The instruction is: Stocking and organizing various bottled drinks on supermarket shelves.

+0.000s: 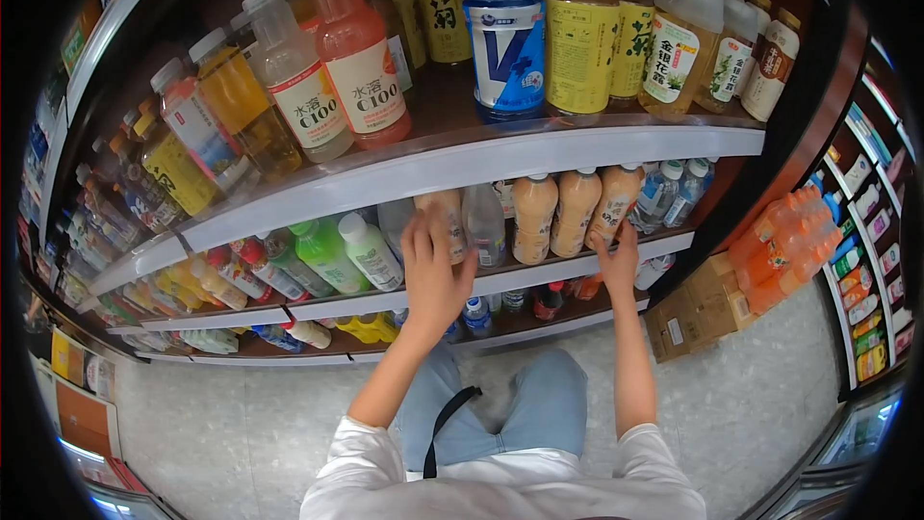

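On the shelf below the top one in view, my left hand (433,260) is around a milk-tea bottle (450,224), its fingers over the bottle's left side and front. To its right stands a clear plastic bottle (484,225). Farther right, several tan milk-tea bottles stand side by side: one (534,218), another (576,213), and the rightmost (615,202), which leans slightly. My right hand (618,253) touches the lower part of that rightmost bottle with thumb and fingers; whether it grips it I cannot tell. A white bottle (370,253) stands left of my left hand.
The upper shelf's white edge (505,155) runs just above my hands, with many drink bottles on it, one a large blue bottle (505,50). Lower shelves hold more bottles. At right, a cardboard box (693,310) stands beside a pack of orange drinks (787,245) on the floor.
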`<action>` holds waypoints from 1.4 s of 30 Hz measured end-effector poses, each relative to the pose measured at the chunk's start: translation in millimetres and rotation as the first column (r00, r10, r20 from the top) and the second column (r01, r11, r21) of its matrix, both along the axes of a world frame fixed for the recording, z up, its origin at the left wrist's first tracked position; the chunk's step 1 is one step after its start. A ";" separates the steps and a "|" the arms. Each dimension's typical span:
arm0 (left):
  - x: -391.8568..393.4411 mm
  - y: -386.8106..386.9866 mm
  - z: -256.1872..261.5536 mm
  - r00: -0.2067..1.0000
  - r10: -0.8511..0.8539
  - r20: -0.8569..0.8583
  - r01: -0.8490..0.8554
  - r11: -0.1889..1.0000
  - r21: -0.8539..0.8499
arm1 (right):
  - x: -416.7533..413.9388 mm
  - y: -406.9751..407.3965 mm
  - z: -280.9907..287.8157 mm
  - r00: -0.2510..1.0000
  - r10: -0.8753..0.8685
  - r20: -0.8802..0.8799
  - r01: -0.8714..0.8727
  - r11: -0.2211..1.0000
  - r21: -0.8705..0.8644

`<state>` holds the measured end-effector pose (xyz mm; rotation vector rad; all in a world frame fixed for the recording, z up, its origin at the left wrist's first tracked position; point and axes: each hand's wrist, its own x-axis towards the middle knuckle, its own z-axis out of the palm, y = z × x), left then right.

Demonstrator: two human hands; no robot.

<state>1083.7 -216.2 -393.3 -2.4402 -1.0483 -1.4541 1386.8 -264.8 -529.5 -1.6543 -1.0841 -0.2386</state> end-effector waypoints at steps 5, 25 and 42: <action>-16.1 -25.3 106.2 0.868 -0.495 -0.030 0.491 0.849 0.195 | -4.9 -0.7 6.7 1.000 0.023 0.016 -0.023 1.000 0.005; 113.8 268.4 256.3 0.863 -0.208 0.460 0.349 0.905 -0.245 | -0.5 -7.0 7.5 0.998 0.031 0.046 -0.031 0.999 -0.015; 94.3 191.0 243.8 0.841 -0.134 0.525 0.169 0.985 -0.019 | -0.1 -1.5 2.9 0.996 0.015 0.087 -0.013 1.000 -0.026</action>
